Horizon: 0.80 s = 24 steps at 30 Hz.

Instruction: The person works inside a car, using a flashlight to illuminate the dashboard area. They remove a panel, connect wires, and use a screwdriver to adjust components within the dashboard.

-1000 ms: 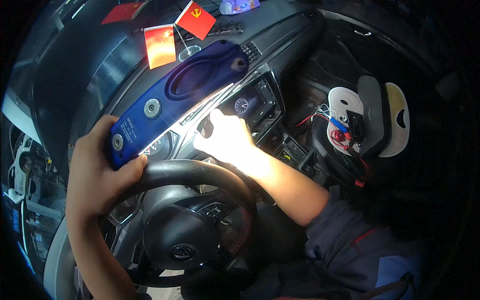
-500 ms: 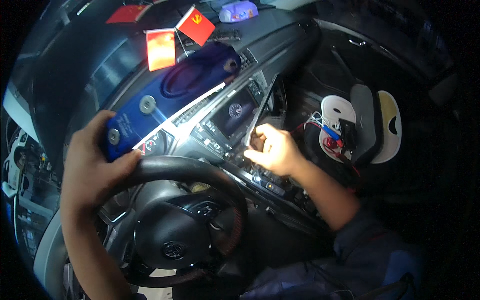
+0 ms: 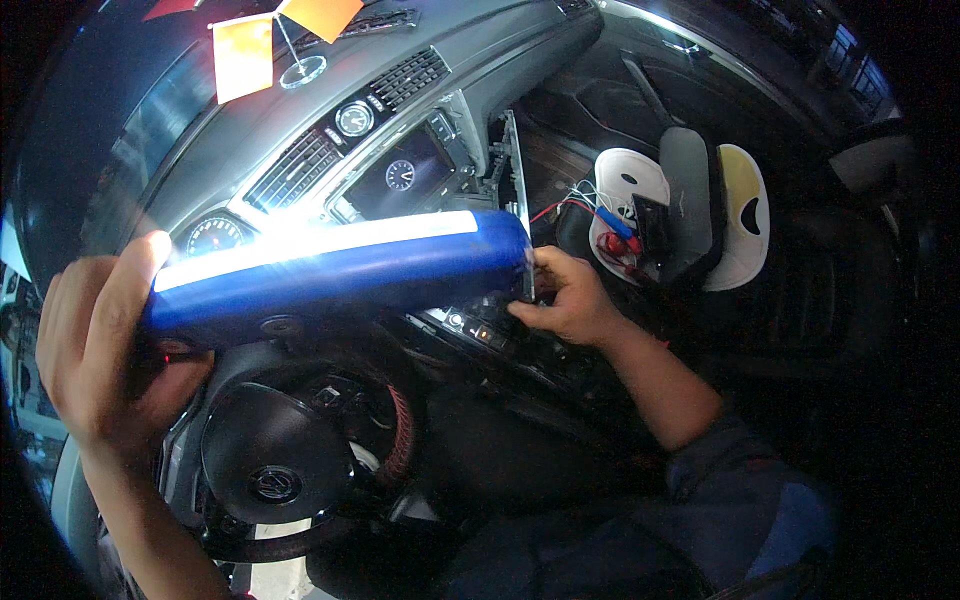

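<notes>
At the dashboard [image 3: 490,45] of a car, a lit blue lamp [image 3: 340,285] and a lifted trim panel [image 3: 515,165]

On the left, the left hand [image 3: 105,355] has its grip clamped around the left end of the blue lamp. The lamp stretches rightward across the scene, above the far part of the steering wheel [image 3: 400,430], its white strip glowing along the far side. Its right end overlaps the trim panel and comes close to the right hand [image 3: 580,303]; whether these touch, I cannot tell. The right hand's grip is closed, thumb and fingers together on the near end of the trim panel, which stands raised just right of the display screen [image 3: 385,190]. Beyond the screen are a round clock [image 3: 354,119] and slatted air vents [image 3: 408,80]. To the far left, small flags [image 3: 243,58] rise from a clear round base [image 3: 303,72]. On the right, a white piece [image 3: 630,170] and a yellow piece [image 3: 740,180], each with a dark hole, flank a grey pad [image 3: 690,185], with a blue connector [image 3: 612,221] and a red tangle of wire [image 3: 615,246] at their near left
</notes>
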Available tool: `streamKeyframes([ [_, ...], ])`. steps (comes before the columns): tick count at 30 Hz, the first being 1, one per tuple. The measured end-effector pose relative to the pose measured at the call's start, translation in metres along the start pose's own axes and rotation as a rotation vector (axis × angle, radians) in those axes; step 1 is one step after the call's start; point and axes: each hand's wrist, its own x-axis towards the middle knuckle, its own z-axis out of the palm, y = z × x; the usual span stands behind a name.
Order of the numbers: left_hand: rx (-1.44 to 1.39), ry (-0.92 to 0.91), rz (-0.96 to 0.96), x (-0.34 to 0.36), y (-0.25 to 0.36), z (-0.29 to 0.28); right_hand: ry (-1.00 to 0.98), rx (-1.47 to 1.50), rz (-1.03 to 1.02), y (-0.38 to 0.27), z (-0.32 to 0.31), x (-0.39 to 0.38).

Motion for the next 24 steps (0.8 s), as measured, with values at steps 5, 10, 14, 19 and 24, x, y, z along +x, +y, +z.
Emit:
streamKeyframes([
  [5,-0.116,-0.066,-0.414,-0.001,0.05,-0.018,-0.02,-0.008,-0.045,0.017,0.017,-0.008],
  [10,-0.54,-0.274,-0.673,-0.014,0.093,-0.035,0.036,0.23,-0.075,0.032,0.03,-0.013],
  [14,-0.689,-0.413,-1.061,-0.024,0.124,-0.038,0.043,0.005,-0.147,0.042,0.031,-0.018],
  [19,-0.907,-0.351,-1.07,-0.03,0.134,-0.031,0.018,0.369,-0.026,0.053,0.042,-0.011],
  [24,-0.913,-0.314,-1.114,-0.031,0.137,-0.024,0.044,0.068,-0.27,0.045,0.038,-0.02],
])
